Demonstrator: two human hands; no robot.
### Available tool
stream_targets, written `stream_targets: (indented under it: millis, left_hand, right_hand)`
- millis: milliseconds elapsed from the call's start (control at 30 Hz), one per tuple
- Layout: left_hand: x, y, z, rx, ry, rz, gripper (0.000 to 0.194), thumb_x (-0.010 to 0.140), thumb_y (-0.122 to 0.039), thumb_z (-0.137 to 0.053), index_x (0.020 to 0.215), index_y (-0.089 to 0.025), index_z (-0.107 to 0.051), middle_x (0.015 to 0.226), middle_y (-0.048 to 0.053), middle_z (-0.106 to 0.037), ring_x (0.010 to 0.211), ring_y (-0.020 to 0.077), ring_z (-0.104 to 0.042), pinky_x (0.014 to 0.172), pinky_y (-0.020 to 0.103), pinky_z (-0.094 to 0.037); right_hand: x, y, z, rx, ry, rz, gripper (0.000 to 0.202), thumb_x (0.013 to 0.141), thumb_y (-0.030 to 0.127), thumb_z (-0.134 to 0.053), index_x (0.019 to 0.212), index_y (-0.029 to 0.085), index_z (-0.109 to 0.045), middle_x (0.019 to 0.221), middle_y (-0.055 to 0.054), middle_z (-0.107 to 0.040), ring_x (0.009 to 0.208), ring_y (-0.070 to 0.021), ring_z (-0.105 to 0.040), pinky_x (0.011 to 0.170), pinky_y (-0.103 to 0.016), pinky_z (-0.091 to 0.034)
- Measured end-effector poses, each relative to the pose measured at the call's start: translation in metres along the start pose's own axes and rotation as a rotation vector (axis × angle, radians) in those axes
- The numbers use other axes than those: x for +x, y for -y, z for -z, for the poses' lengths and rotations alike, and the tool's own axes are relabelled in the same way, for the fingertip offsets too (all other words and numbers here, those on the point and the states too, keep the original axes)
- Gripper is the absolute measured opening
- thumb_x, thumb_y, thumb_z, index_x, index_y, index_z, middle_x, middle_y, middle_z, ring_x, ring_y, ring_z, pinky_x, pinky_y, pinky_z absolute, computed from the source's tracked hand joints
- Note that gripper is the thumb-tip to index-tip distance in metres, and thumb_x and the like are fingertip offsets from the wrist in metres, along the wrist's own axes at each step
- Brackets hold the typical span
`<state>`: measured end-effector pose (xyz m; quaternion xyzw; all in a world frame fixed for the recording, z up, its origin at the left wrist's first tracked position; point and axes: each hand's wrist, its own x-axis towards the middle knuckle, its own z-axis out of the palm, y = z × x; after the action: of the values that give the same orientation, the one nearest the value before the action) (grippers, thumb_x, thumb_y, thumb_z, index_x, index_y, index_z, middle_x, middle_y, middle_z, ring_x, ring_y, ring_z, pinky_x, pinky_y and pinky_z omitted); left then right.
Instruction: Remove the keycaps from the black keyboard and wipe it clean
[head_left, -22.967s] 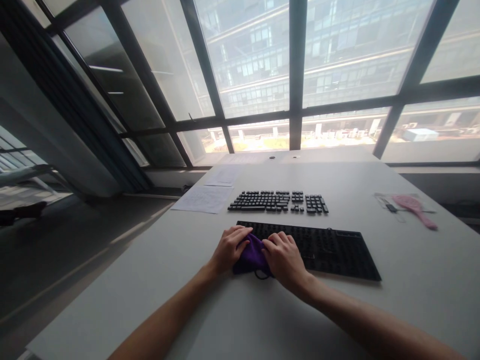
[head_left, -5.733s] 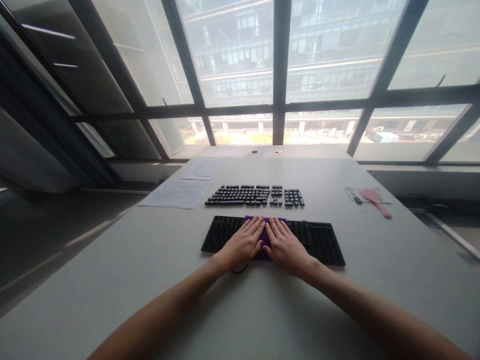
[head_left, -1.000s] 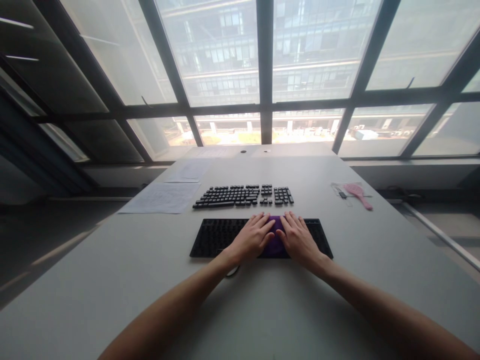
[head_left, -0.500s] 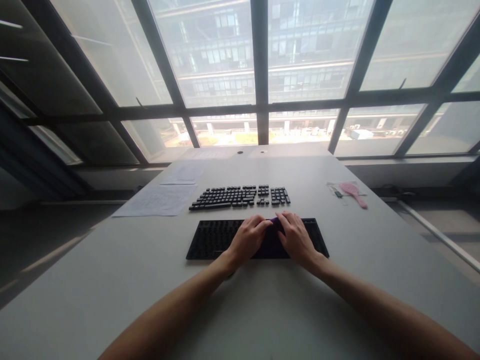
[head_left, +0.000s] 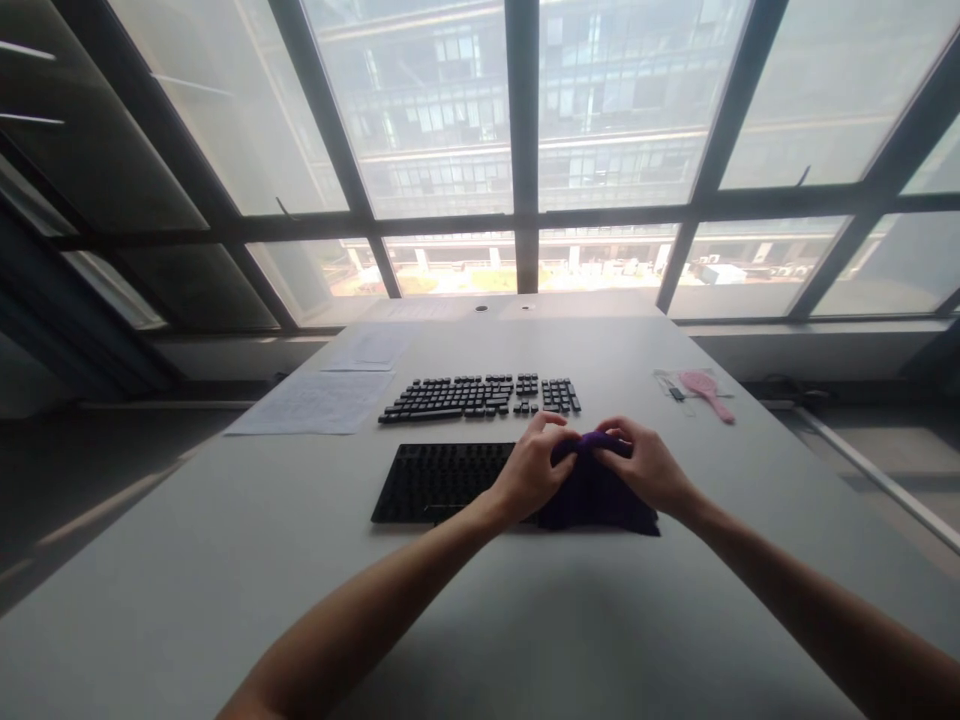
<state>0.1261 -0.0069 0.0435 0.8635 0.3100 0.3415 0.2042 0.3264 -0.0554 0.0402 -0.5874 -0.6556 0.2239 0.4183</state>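
Observation:
A dark purple cloth (head_left: 596, 500) hangs from both hands over the right part of a black keyboard base (head_left: 450, 475). My left hand (head_left: 536, 462) pinches the cloth's upper edge, with fingers closed. Close beside it, my right hand (head_left: 649, 462) grips the same edge farther right. The cloth's lower corner reaches past the base's front right corner. The base lies flat, its keycaps apparently off, and its right end is hidden by the cloth and hands. Behind the base, loose black keycaps (head_left: 450, 398) lie grouped in keyboard order.
Printed paper sheets (head_left: 307, 403) lie on the left of the white table (head_left: 480, 610). A pink hairbrush (head_left: 705, 392) rests at the right with a small dark item in clear plastic (head_left: 676, 395). Large windows stand beyond the far table edge.
Both hands have shifted right and lifted the purple cloth off the middle of the keyboard base. More of the cloth now shows, hanging down between and below the hands.

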Motion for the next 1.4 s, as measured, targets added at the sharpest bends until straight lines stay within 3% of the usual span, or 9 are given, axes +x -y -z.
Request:
stream_targets:
  millis: [133,267,367,467,800,900,1067,1267,1400]
  left_hand:
    - [0.002,0.006,-0.029,0.310,0.132,-0.055,0.054,0.090,-0.029,-0.060,0.140,-0.013,-0.047,0.151,0.018,-0.038,0.142,0.0331,-0.033,0.117,0.048,-0.031]
    - [-0.013,0.012,-0.050,0.403,0.358,-0.197,0.088,0.089,-0.062,-0.053,0.153,-0.008,-0.025,0.158,0.023,-0.027,0.150,0.0359,-0.017,0.120,0.053,-0.018]
    - [-0.021,0.016,-0.057,0.440,0.411,-0.236,0.097,0.088,-0.071,-0.045,0.155,-0.006,-0.018,0.160,0.025,-0.020,0.150,0.0363,-0.012,0.120,0.054,-0.015]
    - [-0.023,0.016,-0.061,0.480,0.405,-0.244,0.092,0.091,-0.067,-0.045,0.154,-0.005,-0.021,0.160,0.024,-0.020,0.151,0.0349,-0.012,0.120,0.051,-0.016]
    - [-0.026,0.007,-0.057,0.474,0.334,-0.244,0.081,0.094,-0.065,-0.041,0.151,-0.008,-0.030,0.157,0.021,-0.030,0.149,0.0325,-0.021,0.120,0.049,-0.022]
    - [-0.024,0.005,-0.053,0.435,0.285,-0.225,0.062,0.100,-0.053,-0.037,0.148,-0.014,-0.039,0.154,0.017,-0.039,0.146,0.0291,-0.029,0.117,0.047,-0.028]
    - [-0.017,0.001,-0.049,0.377,0.222,-0.194,0.033,0.097,-0.024,-0.048,0.129,-0.021,-0.058,0.131,0.009,-0.061,0.123,0.0244,-0.054,0.104,0.040,-0.043]
    - [-0.012,-0.001,-0.046,0.285,0.205,-0.270,0.021,0.096,-0.016,-0.049,0.103,-0.020,-0.069,0.103,0.007,-0.066,0.098,0.0202,-0.059,0.091,0.036,-0.050]
    - [-0.012,-0.005,-0.047,0.271,0.145,-0.283,0.026,0.099,-0.017,-0.043,0.111,-0.019,-0.066,0.110,0.008,-0.066,0.105,0.0206,-0.059,0.095,0.036,-0.049]
  right_hand:
    - [-0.005,-0.032,0.006,-0.413,-0.129,0.070,0.038,0.082,0.023,-0.062,0.120,0.015,-0.063,0.118,-0.015,-0.066,0.112,-0.0314,-0.059,0.099,-0.049,-0.046]
    - [-0.024,-0.053,-0.004,-0.504,0.018,0.180,0.050,0.091,0.028,-0.055,0.138,0.014,-0.053,0.143,-0.018,-0.052,0.135,-0.0309,-0.045,0.111,-0.049,-0.039]
    - [-0.035,-0.060,-0.013,-0.560,0.102,0.194,0.058,0.094,0.033,-0.053,0.148,0.013,-0.043,0.155,-0.018,-0.039,0.145,-0.0317,-0.032,0.115,-0.053,-0.034]
    - [-0.040,-0.062,-0.019,-0.593,0.099,0.199,0.055,0.096,0.034,-0.050,0.147,0.013,-0.046,0.154,-0.018,-0.040,0.146,-0.0311,-0.032,0.116,-0.054,-0.033]
    - [-0.039,-0.057,-0.017,-0.569,-0.018,0.251,0.035,0.094,0.031,-0.054,0.124,0.019,-0.067,0.138,-0.014,-0.060,0.131,-0.0311,-0.052,0.111,-0.053,-0.039]
    - [-0.037,-0.057,-0.015,-0.549,-0.070,0.243,0.029,0.095,0.029,-0.050,0.112,0.021,-0.072,0.129,-0.011,-0.066,0.122,-0.0303,-0.057,0.106,-0.051,-0.044]
    - [-0.035,-0.055,-0.014,-0.552,-0.112,0.216,0.030,0.095,0.026,-0.050,0.117,0.018,-0.068,0.121,-0.012,-0.066,0.112,-0.0288,-0.058,0.097,-0.044,-0.047]
    - [-0.036,-0.042,-0.009,-0.615,-0.116,0.219,0.019,0.094,0.022,-0.050,0.094,0.020,-0.069,0.098,-0.009,-0.068,0.095,-0.0261,-0.059,0.087,-0.040,-0.044]
    - [-0.038,-0.039,0.000,-0.689,-0.164,0.236,0.022,0.097,0.026,-0.048,0.098,0.019,-0.069,0.100,-0.011,-0.068,0.097,-0.0275,-0.059,0.089,-0.041,-0.042]
